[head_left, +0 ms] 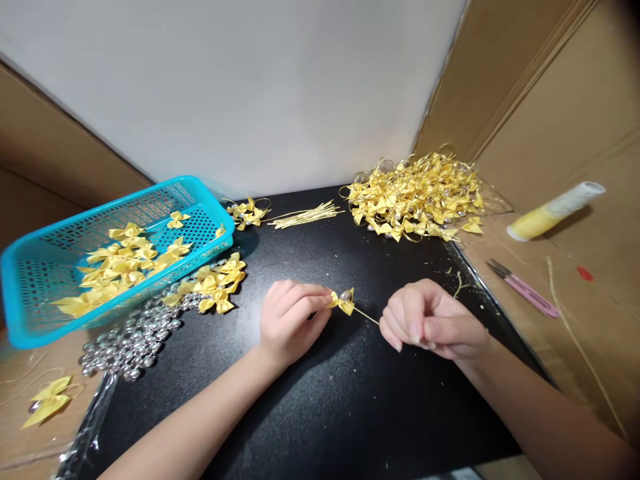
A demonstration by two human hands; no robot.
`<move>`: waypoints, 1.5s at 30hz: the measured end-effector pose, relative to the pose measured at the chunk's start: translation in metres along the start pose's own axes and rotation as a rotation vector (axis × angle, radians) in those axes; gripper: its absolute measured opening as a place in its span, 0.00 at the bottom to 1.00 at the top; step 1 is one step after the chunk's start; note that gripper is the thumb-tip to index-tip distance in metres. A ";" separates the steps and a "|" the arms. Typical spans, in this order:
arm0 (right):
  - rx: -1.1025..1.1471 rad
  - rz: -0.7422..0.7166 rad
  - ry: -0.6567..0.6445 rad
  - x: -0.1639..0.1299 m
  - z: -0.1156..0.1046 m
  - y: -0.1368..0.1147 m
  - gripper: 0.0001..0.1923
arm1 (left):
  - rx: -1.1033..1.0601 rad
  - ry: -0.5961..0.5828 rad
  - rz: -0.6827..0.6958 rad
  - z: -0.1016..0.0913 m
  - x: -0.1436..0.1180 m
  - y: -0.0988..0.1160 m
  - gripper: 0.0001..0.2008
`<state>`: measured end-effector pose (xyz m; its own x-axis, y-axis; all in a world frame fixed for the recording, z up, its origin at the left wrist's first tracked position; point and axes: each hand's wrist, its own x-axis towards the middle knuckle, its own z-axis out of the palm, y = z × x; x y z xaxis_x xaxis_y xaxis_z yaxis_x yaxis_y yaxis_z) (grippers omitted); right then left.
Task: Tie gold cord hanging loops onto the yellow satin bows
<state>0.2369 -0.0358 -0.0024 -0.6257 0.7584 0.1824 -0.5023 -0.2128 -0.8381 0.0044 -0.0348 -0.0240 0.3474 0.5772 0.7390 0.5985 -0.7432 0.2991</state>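
My left hand (pixel 295 317) pinches one side of a yellow ribbon bow (pixel 344 303) just above the black table (pixel 320 413). A silver bell or bead (pixel 346 295) sits at the middle of the bow. From the bow a thin gold cord (pixel 367 315) runs to the right, pulled straight. My right hand (pixel 425 317) is closed on the cord's other end, with the fingers curled; the tip inside them is hidden.
At left stands a blue basket (pixel 210 207) of yellow bows, beside loose silver beads (pixel 133 347). Gold cord pieces (pixel 307 215) lie at the back, near a heap of finished bows (pixel 415 193). Pink snips (pixel 530 293) and a yellow-and-white tube (pixel 555 210) are at right.
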 end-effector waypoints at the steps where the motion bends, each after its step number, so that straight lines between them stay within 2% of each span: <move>1: -0.001 -0.010 -0.004 0.000 -0.001 0.000 0.07 | 0.032 0.029 0.068 -0.002 0.000 -0.002 0.10; 3: -0.005 -0.015 -0.004 -0.001 -0.002 -0.001 0.06 | 0.077 0.049 0.156 -0.006 0.000 -0.004 0.12; 6: 0.010 0.012 -0.019 -0.001 -0.003 -0.001 0.08 | 0.109 0.055 0.208 -0.012 0.003 -0.006 0.12; 10: 0.036 0.043 -0.151 -0.001 0.001 -0.007 0.11 | 0.142 0.030 0.272 -0.016 0.006 -0.008 0.10; 13: -0.050 0.059 -0.284 -0.001 0.009 -0.013 0.13 | 0.141 -0.039 0.315 -0.014 0.005 -0.008 0.09; 15: -0.146 0.099 -0.356 0.000 0.015 -0.015 0.14 | 0.117 -0.047 0.229 -0.010 0.006 -0.006 0.08; 17: -0.223 0.130 -0.363 0.001 0.018 -0.014 0.14 | 0.029 -0.055 0.019 -0.006 0.009 -0.002 0.06; 18: -0.252 0.127 -0.334 0.001 0.019 -0.011 0.14 | -0.055 -0.097 -0.093 -0.004 0.011 0.000 0.05; 20: -0.296 0.074 -0.220 0.001 0.017 -0.005 0.11 | -0.219 -0.161 -0.277 -0.001 0.016 0.003 0.04; 22: -0.334 -0.016 -0.032 0.000 0.013 0.002 0.10 | -0.382 -0.223 -0.422 0.000 0.020 0.004 0.04; 25: -0.388 -0.155 0.250 -0.001 0.008 0.008 0.14 | -0.675 -0.322 -0.651 0.002 0.021 0.004 0.05; 27: -0.448 -0.208 0.344 -0.002 0.006 0.009 0.19 | -0.840 -0.354 -0.818 0.004 0.020 0.004 0.07; 29: -0.545 -0.224 0.384 -0.001 0.007 0.008 0.21 | -0.918 -0.348 -0.950 0.006 0.017 0.005 0.08; 32: -0.757 -0.189 0.400 0.000 0.011 0.009 0.23 | -0.944 -0.312 -1.027 0.009 0.015 0.009 0.09; 37: -0.956 -0.086 0.353 0.004 0.018 0.012 0.18 | -0.959 -0.236 -1.020 0.013 0.013 0.014 0.07; 41: -1.019 -0.114 0.305 0.007 0.018 0.013 0.14 | -0.966 -0.213 -1.031 0.015 0.011 0.014 0.07; 45: -1.118 -0.147 0.319 0.010 0.019 0.017 0.15 | -0.986 -0.211 -1.082 0.015 0.011 0.017 0.06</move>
<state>0.2107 -0.0439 -0.0049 -0.3473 0.8848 0.3108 0.3465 0.4290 -0.8342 0.0293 -0.0355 -0.0200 0.2104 0.9610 -0.1795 -0.0619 0.1964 0.9786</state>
